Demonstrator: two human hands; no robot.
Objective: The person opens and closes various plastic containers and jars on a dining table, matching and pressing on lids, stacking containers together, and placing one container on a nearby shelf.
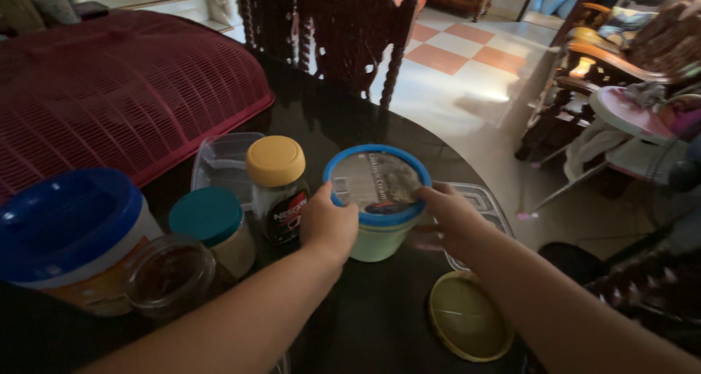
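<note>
Pale green round plastic tub with blue-rimmed lid (377, 202), frame centre, is clasped by left hand (328, 224) and right hand (447, 217), fingers wrapped against opposite sides. Judged light, rigid, smooth; best held at the sidewalls. Yellow-capped glass jar (277, 188) stands beside, left.

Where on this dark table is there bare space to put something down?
Bare patches: the dark table between the forearms, before the pale green tub, and behind that tub toward the far edge. Crowded: the left side, with jars, and around the yellow lid.
</note>
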